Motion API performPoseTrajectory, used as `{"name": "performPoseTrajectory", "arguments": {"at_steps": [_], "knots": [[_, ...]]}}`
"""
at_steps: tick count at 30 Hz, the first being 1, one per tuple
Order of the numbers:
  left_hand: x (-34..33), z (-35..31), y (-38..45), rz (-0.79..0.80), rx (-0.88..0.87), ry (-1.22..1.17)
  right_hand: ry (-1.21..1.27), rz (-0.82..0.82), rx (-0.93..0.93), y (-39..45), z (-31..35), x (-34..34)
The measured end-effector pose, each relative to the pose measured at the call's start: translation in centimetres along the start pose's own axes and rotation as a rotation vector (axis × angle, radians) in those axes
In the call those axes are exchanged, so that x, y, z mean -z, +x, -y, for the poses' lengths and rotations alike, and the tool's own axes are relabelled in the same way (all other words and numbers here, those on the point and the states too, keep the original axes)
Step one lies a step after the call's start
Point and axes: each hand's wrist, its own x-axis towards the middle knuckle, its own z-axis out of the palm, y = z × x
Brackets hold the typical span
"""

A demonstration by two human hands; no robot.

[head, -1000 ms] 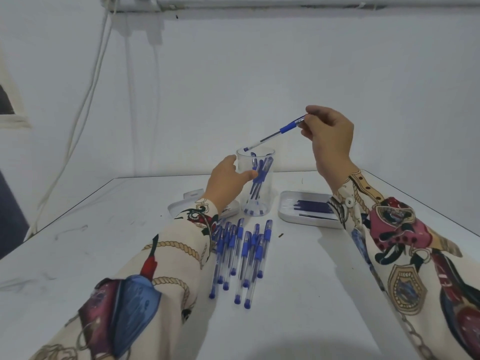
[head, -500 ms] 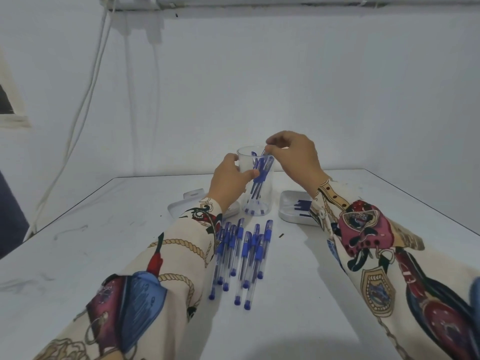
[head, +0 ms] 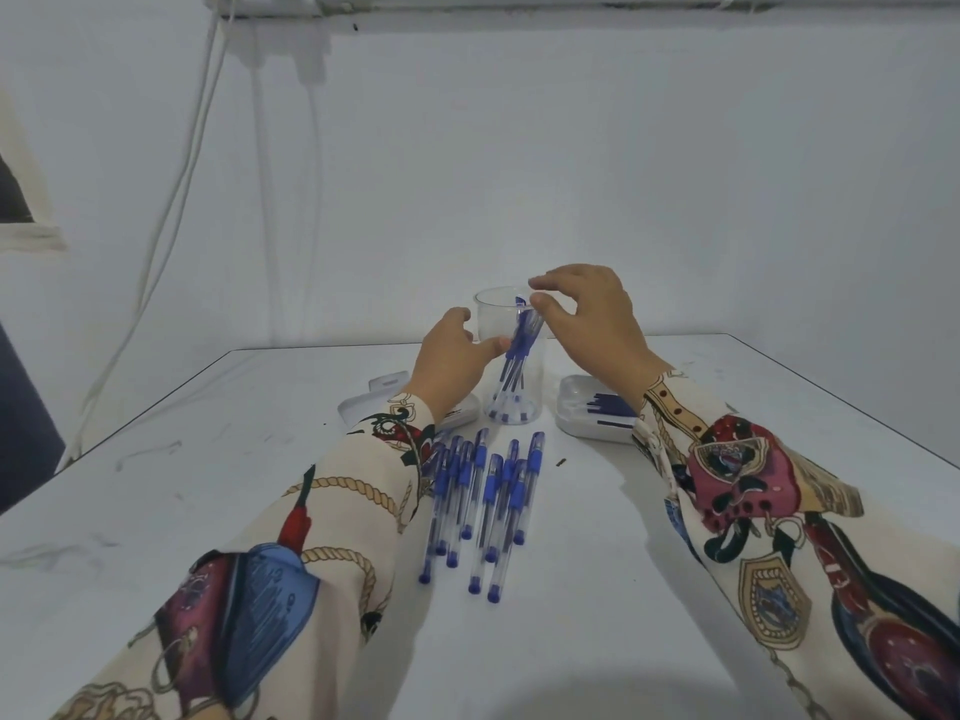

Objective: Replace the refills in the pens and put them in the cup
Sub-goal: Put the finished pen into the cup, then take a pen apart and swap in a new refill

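A clear plastic cup (head: pixel 493 314) stands upright at the middle back of the white table, with several blue pens (head: pixel 514 366) leaning inside it. My left hand (head: pixel 449 356) grips the cup's left side, thumb across its front. My right hand (head: pixel 589 319) hovers at the cup's right rim with fingers loosely spread and nothing in them. Several more blue pens (head: pixel 480 496) lie in a row on the table in front of the cup, partly under my left sleeve.
A white tray (head: pixel 576 413) holding dark blue refills sits right of the cup, partly covered by my right wrist. Another white tray (head: pixel 363 402) lies behind my left wrist. White cables (head: pixel 171 215) hang down the wall at the left.
My right hand brought a pen down from above, dropped it into the cup and let go. My left hand has kept its hold on the cup.
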Motion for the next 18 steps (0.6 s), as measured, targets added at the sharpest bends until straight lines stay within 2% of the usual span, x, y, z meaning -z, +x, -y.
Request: {"name": "performPoseTrajectory", "arguments": {"at_steps": [3,8,11,15,18], "knots": [[0.3,0.4,-0.8,-0.004,0.004,0.004,0.091,-0.022,0.041,-1.8,0.0,0.7],[0.5,1.8,-2.5,0.023,0.016,0.084,0.089,0.106,0.097,-5.6,-1.4,0.8],[0.4,2.8,-3.6,0.047,-0.001,0.148,0.034,0.249,0.122,-7.2,-2.4,0.4],[0.1,3.5,-4.8,0.082,-0.052,0.155,-0.162,0.498,0.196,-8.0,-3.5,-1.0],[-0.2,3.9,-5.6,0.126,-0.085,0.138,-0.232,0.546,0.218,-8.7,-4.3,-1.9]]}}
